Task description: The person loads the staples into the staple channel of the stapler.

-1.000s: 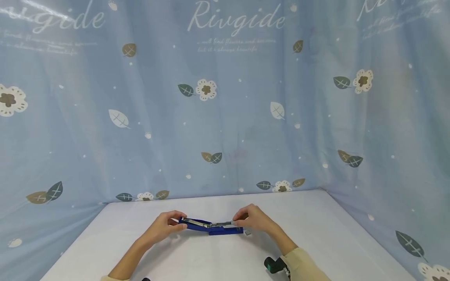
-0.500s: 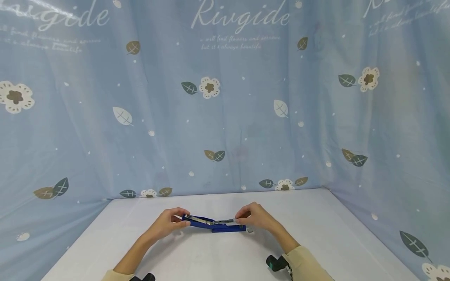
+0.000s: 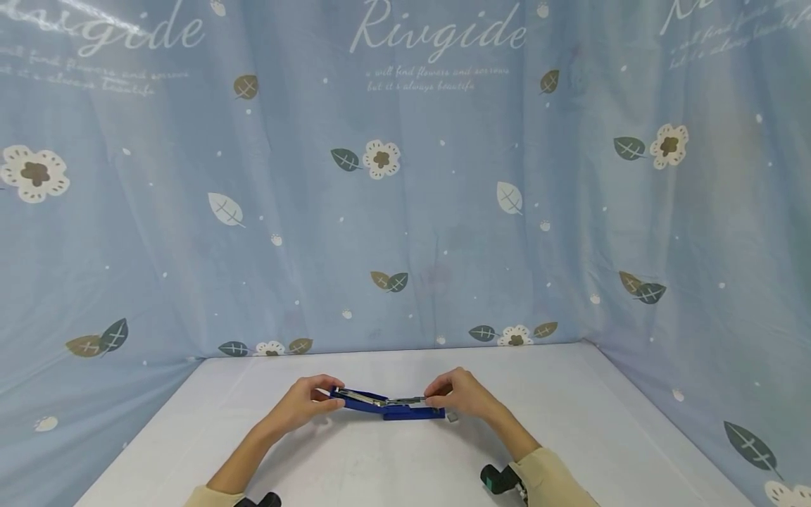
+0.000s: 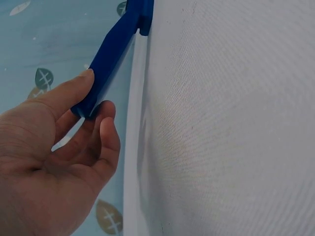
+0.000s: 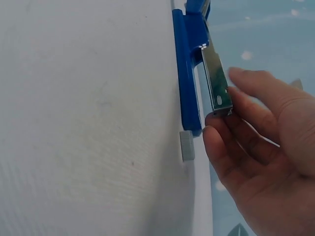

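A blue stapler (image 3: pixel 414 414) is spread open on the white table, its base flat and its top cover (image 4: pixel 114 54) tilted up to the left. My left hand (image 3: pixel 298 405) pinches the far end of that cover, thumb on one side and fingers on the other. The metal staple magazine (image 5: pixel 216 81) stands out over the base. At its free end is my right hand (image 3: pixel 461 393), with fingertips curled at the end and the thumb close along its side. Just past the base's end lies a small grey strip of staples (image 5: pixel 186 145) on the table.
The white table (image 3: pixel 380 465) reaches back to a blue patterned curtain (image 3: pixel 405 211), which encloses the back and sides. Black wrist cameras (image 3: pixel 500 479) sit by both sleeves at the front.
A pale grey piece at the right fingertips a second ago no longer shows there. The view has shifted slightly; both hands stay at the stapler's two ends.
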`<state>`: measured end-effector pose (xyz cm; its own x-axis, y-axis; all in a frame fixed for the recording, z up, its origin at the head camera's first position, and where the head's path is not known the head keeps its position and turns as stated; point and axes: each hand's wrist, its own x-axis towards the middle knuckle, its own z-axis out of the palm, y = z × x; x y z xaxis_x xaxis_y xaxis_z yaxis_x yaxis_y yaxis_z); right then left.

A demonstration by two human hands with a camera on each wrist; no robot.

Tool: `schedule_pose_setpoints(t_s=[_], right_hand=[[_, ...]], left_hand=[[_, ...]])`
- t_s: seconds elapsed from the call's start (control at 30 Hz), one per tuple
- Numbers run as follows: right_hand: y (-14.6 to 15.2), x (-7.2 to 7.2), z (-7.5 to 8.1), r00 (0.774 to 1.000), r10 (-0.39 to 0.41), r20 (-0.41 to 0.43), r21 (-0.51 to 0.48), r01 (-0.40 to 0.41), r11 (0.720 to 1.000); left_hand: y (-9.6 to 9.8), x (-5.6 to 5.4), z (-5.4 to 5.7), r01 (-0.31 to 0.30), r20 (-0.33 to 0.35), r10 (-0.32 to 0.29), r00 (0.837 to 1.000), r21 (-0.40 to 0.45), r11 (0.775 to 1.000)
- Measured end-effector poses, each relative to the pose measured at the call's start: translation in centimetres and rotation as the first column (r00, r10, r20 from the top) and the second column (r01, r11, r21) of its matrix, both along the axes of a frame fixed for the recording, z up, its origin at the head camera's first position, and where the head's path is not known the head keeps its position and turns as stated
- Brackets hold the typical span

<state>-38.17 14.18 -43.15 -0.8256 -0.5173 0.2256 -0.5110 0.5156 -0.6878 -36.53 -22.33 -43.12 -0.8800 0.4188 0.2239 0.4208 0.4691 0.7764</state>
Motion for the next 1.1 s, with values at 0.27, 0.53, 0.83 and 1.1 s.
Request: schedule_pose_setpoints(t_s=[0.27,0.53,0.83,1.1], right_hand=[[0.8,-0.2,0.5,0.997,-0.080,0.017,-0.031,0.081,0.996],[1.2,-0.3,0.9,0.998,-0.056,0.040,-0.053,0.058,0.997],[1.5,-0.1,1.0,1.000,0.012,0.023,-0.083,-0.010,0.996],[2.8,0.4,1.2,1.000,0.006,-0.001,-0.023,-0.006,1.000]], left_hand=[[0.2,-0.2,-0.1,-0.009,0.009,0.009,1.000,-0.004,1.000],[0.2,0.0,0.2,0.007,0.011,-0.008,1.000,0.033,0.999],[0.1,0.0,-0.2,-0.005,0.034,0.005,0.999,-0.004,1.000],[0.1,-0.1,0.0,0.002,0.015,-0.002,1.000,-0.004,1.000]])
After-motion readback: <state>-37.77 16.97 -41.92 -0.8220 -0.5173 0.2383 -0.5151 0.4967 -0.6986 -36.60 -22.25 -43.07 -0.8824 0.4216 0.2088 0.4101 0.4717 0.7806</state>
